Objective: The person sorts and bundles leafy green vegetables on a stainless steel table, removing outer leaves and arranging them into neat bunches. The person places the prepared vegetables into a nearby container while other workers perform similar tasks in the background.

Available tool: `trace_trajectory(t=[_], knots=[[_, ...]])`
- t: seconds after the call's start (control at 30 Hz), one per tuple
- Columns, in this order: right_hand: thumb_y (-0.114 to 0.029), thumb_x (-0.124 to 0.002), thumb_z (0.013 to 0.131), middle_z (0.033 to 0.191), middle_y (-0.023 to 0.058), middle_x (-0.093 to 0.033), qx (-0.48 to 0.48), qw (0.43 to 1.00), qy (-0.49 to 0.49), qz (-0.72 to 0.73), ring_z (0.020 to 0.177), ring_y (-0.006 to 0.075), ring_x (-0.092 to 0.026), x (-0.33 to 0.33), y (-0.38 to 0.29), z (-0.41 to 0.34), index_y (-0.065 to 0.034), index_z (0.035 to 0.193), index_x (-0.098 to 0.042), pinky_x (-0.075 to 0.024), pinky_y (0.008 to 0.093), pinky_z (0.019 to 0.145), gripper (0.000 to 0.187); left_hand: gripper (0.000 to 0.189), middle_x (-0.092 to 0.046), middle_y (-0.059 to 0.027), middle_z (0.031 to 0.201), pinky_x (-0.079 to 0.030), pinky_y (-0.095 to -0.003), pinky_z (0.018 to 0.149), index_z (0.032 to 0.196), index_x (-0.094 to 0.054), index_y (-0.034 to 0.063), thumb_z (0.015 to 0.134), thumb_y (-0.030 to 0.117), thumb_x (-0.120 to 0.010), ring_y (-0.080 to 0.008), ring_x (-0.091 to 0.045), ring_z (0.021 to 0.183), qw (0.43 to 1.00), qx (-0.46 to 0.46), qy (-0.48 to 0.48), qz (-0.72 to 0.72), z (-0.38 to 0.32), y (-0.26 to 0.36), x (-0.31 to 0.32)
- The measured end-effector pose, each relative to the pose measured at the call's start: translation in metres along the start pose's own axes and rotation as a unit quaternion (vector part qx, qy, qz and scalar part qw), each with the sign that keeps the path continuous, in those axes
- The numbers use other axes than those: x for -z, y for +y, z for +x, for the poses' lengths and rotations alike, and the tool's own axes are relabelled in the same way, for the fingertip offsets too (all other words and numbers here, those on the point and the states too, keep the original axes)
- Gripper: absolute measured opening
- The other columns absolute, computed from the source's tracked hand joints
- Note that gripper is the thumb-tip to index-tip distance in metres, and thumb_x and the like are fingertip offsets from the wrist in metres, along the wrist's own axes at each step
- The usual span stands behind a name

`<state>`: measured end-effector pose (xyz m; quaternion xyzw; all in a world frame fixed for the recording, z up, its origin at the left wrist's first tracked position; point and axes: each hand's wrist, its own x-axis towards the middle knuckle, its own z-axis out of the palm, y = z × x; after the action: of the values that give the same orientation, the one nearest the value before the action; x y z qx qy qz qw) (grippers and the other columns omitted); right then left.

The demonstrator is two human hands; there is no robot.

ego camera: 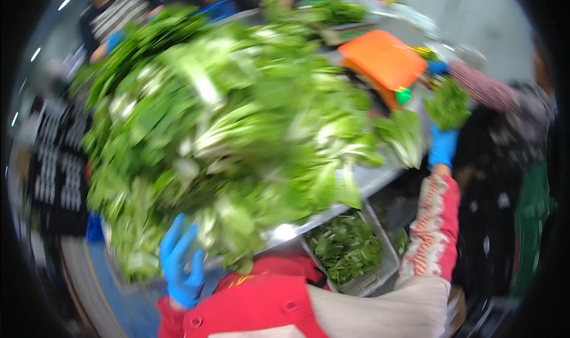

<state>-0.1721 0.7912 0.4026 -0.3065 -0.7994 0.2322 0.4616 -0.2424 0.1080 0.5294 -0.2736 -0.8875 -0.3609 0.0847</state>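
My right hand (442, 148), in a blue glove, is stretched out at the right and grips a bunch of leafy greens (449, 104). My left hand (181, 262), also in a blue glove, holds nothing. Its fingers are spread beside the near edge of a large heap of leafy greens (249, 133) with pale stems. The heap covers much of a metal table (285, 234), and some leaves hang over its front edge. Much of the heap is motion-blurred. One loose bunch of greens (403, 135) lies at the table's right edge, left of my right hand.
An orange plastic platform (380, 59) with a green glow stands at the table's far right. Beside it reaches a co-worker's gloved hand (437, 67). Under the table edge sits a light plastic crate (378, 273) of greens. Another person (118, 15) stands far left, near black crates (58, 160).
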Motion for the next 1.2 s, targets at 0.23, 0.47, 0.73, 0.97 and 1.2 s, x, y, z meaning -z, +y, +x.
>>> trace_trajectory(t=[0.23, 0.47, 0.73, 0.97, 1.2], knots=[[-0.045, -0.069, 0.086, 0.139, 0.0255, -0.049, -0.134, 0.943, -0.227, -0.202, 0.127, 0.0356, -0.049, -0.029, 0.118, -0.024, 0.0066, 0.142, -0.036, -0.0388, 0.0423, 0.105, 0.082, 0.047, -0.052, -0.0222, 0.136, -0.045, -0.0439, 0.098, 0.126, -0.063, 0.0091, 0.079, 0.01, -0.067, -0.0392, -0.055, 0.118, 0.998, -0.026, -0.037, 0.035, 0.003, 0.01, -0.007], [-0.042, -0.071, 0.085, 0.145, 0.0273, -0.041, -0.062, 0.959, -0.065, -0.269, 0.132, 0.038, -0.043, -0.016, 0.051, 0.005, 0.0059, 0.146, -0.03, -0.0367, 0.0415, 0.107, 0.088, 0.051, -0.049, -0.0246, 0.138, -0.046, -0.045, 0.096, 0.13, -0.059, 0.0095, 0.079, 0.012, -0.066, -0.041, -0.055, 0.116, 0.999, 0.019, -0.003, 0.032, -0.021, -0.006, -0.009], [-0.005, -0.059, 0.092, 0.153, 0.0143, -0.035, 0.229, 0.956, -0.145, 0.108, 0.14, 0.0266, -0.034, -0.036, -0.264, -0.1, -0.0019, 0.149, -0.032, -0.024, 0.0388, 0.116, 0.063, 0.065, -0.041, -0.0262, 0.143, -0.037, -0.0451, 0.107, 0.139, -0.047, 0.0078, 0.079, 0.018, -0.072, -0.0433, -0.043, 0.13, 0.999, 0.022, 0.01, 0.044, -0.027, -0.049, 0.006], [-0.006, -0.077, 0.068, 0.145, 0.0241, -0.04, 0.379, 0.688, -0.574, 0.231, 0.133, 0.0406, -0.041, -0.089, -0.507, -0.319, -0.0028, 0.149, -0.028, -0.0341, 0.0413, 0.11, 0.095, 0.065, -0.038, -0.0244, 0.146, -0.034, -0.0446, 0.11, 0.139, -0.048, 0.0088, 0.079, 0.015, -0.072, -0.0401, -0.039, 0.133, 0.988, 0.136, 0.054, 0.057, -0.085, -0.117, 0.056], [-0.001, -0.061, 0.073, 0.154, 0.0206, -0.026, 0.566, 0.667, -0.484, 0.014, 0.139, 0.0383, -0.033, -0.206, -0.572, -0.439, -0.0105, 0.154, -0.018, -0.0363, 0.0469, 0.104, 0.092, 0.072, -0.03, -0.0226, 0.15, -0.031, -0.0437, 0.112, 0.142, -0.044, 0.0102, 0.076, 0.014, -0.074, -0.0381, -0.033, 0.137, 0.947, 0.281, 0.121, 0.097, -0.171, -0.191, 0.113]])
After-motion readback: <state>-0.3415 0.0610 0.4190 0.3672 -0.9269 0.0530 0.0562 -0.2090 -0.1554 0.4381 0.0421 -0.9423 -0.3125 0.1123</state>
